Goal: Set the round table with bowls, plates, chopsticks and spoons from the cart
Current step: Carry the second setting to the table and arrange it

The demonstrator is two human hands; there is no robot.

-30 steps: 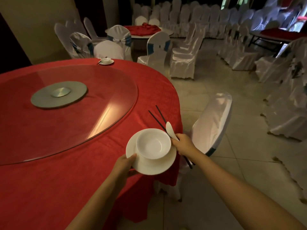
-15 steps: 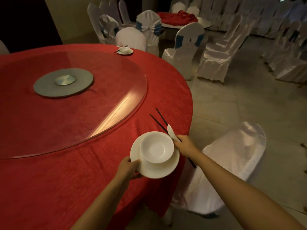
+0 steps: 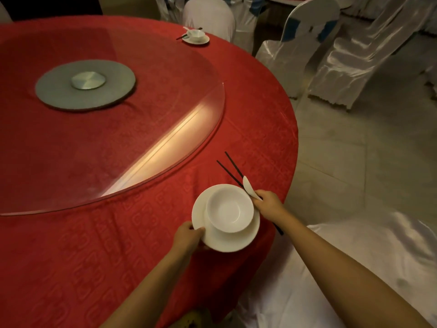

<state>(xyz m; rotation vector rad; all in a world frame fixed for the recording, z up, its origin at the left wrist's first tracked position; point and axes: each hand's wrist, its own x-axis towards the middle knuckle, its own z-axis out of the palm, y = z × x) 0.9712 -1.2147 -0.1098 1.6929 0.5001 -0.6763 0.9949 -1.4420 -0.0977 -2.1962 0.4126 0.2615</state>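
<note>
A white round ceramic plate [image 3: 224, 242] with a white ceramic bowl [image 3: 227, 211] standing upright on it sits over the near right part of the round table [image 3: 94, 256], which is draped in a red patterned cloth. The bowl is off centre on the plate, toward its far right side. Whether the plate rests on the cloth or is held just above it cannot be told.

The left hand [image 3: 188, 235] grips the plate's left rim, with its fingers [image 3: 198, 230] curled round the edge. The right hand [image 3: 268, 203] is just beside the bowl's right side, its fingers clenched on a pair of thin black chopsticks [image 3: 230, 174] and a white ceramic spoon [image 3: 247, 187]. The chopsticks point up and to the left over the cloth, and their back ends stick out below the hand. The spoon lies across them, next to the bowl's rim.

A large clear glass turntable [image 3: 165, 102] covers the middle of the table, on a grey round disc [image 3: 59, 95] with a metal hub [image 3: 88, 79]. At the far edge of the table is a finished place setting [image 3: 196, 37]: a plate, a bowl, a spoon and dark chopsticks.

A chair in a white satin cover [image 3: 354, 268] stands under the right forearm, close against the table. More covered chairs [image 3: 305, 31] stand beyond it on the pale tiled floor [image 3: 354, 162].
</note>
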